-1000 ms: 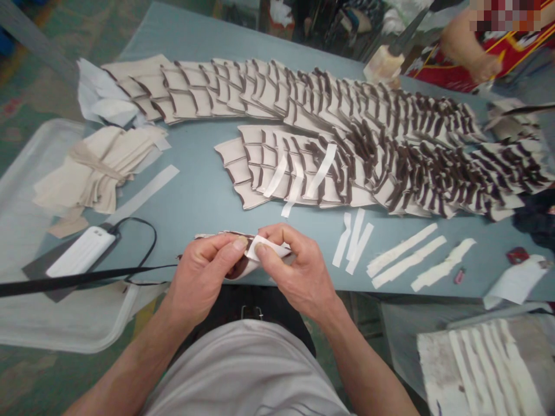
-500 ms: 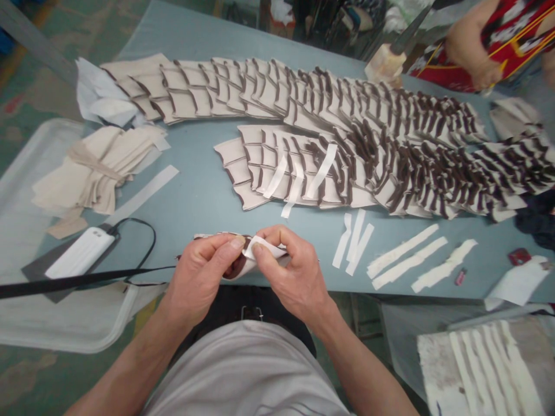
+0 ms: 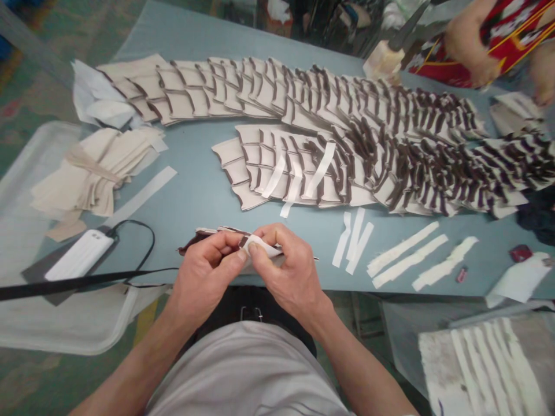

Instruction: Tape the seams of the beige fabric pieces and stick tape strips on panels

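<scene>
**Two hands pinch a small cream fabric piece with dark brown edging**

A worn green floor and a translucent white plastic tray lie left of the smooth blue-grey table. Across it run a tied beige fabric bundle, a white rectangular device, overlapping cream panels edged in brown and thin white strips; a co-worker's arm shows at upper right.

At the near edge, the left hand's thumb and fingers close on the piece — the right hand's thumb presses its white flap against curled fingers.
</scene>
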Demonstrator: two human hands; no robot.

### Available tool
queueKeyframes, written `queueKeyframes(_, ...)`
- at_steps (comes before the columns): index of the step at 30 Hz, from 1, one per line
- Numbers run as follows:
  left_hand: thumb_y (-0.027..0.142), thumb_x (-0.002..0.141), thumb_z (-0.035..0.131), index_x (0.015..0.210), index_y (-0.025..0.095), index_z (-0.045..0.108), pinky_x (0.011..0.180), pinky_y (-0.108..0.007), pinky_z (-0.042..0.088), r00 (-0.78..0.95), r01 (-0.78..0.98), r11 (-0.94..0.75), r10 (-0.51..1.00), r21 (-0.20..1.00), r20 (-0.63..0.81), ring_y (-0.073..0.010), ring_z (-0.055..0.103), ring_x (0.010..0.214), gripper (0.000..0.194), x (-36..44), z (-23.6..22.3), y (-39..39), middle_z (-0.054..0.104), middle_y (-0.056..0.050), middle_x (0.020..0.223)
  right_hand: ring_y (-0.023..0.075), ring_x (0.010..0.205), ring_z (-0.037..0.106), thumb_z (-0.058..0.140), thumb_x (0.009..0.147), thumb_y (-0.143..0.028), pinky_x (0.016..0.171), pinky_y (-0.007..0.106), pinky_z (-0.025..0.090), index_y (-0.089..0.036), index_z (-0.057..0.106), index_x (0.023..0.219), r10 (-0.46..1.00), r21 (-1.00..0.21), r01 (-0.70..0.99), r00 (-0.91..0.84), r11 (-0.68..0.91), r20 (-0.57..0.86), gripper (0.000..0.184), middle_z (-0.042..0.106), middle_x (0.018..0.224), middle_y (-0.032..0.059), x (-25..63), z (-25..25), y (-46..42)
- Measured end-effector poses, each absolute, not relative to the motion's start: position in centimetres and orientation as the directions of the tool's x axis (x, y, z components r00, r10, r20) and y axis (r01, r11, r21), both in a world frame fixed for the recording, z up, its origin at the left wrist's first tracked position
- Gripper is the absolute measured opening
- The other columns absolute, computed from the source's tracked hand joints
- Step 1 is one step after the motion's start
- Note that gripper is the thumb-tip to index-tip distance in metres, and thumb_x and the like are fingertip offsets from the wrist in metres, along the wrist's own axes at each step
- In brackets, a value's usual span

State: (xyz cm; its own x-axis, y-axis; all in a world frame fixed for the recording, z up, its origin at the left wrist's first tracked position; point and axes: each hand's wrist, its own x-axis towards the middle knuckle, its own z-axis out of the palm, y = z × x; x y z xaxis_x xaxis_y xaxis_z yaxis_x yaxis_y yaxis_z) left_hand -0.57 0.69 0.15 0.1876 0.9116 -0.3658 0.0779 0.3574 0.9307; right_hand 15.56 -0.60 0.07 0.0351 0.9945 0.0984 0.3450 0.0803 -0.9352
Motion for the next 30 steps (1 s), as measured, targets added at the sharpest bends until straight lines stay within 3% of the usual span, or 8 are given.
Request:
queueKeyframes(10, 0.031, 0.081, 0.064, 0.079, 0.019, 0.074, 0.069, -0.028, 0.051, 0.092, 0.244, 0.28, 0.946, 0.929, -0.309, -0.0186, 0.066, 0.07, 0.015, 0.1, 0.8, 0.6, 0.077, -0.001, 0.078, 0.0147, 0.071, 0.061, 0.06, 0.092, -0.025, 0.071, 0.029, 0.049, -0.024, 0.051, 0.074, 0.995, -0.948, 0.315, 0.071, 0.045, 0.07, 0.021, 0.069, 0.08, 0.0014, 15.2, -0.8, -0.9)
queueKeyframes(18, 0.026, 0.081, 0.06, 0.075, 0.02, 0.07, 0.059, -0.023, 0.052, -0.019, 0.361, 0.086, 0.996, 0.928, -0.084, -0.0136, 0.062, 0.058, 0.013, 1.1, 0.3, 0.1, 0.072, 0.003, 0.066, 0.0153, 0.073, 0.06, 0.062, 0.091, -0.031, 0.074, 0.031, 0.049, -0.025, 0.046, 0.069, 0.997, -0.971, 0.232, 0.077, -0.049, -0.032, 0.028, 0.07, 0.082, 0.0023, 14.8, -0.7, -0.8)
queueKeyframes(25, 0.019, 0.086, 0.059, 0.085, 0.017, 0.077, 0.068, -0.022, 0.059, 0.024, 0.503, -0.108, 0.993, 0.858, 0.112, -0.0137, 0.074, 0.064, 0.019, 1.1, -0.2, -0.3, 0.082, -0.001, 0.076, 0.0162, 0.076, 0.059, 0.061, 0.09, -0.039, 0.077, 0.032, 0.047, -0.024, 0.046, 0.065, 0.981, -0.982, 0.08, 0.1, -0.174, -0.166, 0.032, 0.068, 0.081, 0.0024, 14.6, -1.2, -0.8)
queueKeyframes(30, 0.014, 0.087, 0.057, 0.087, 0.014, 0.078, 0.074, -0.024, 0.062, 0.061, 0.584, -0.242, 0.965, 0.775, 0.256, -0.0158, 0.077, 0.069, 0.02, 1.1, -0.8, -0.6, 0.083, -0.004, 0.081, 0.0146, 0.07, 0.05, 0.06, 0.086, -0.044, 0.07, 0.03, 0.042, -0.023, 0.048, 0.064, 0.946, -0.948, -0.081, 0.083, -0.306, -0.313, 0.033, 0.058, 0.072, -0.0008, 14.5, -1.4, -0.8)
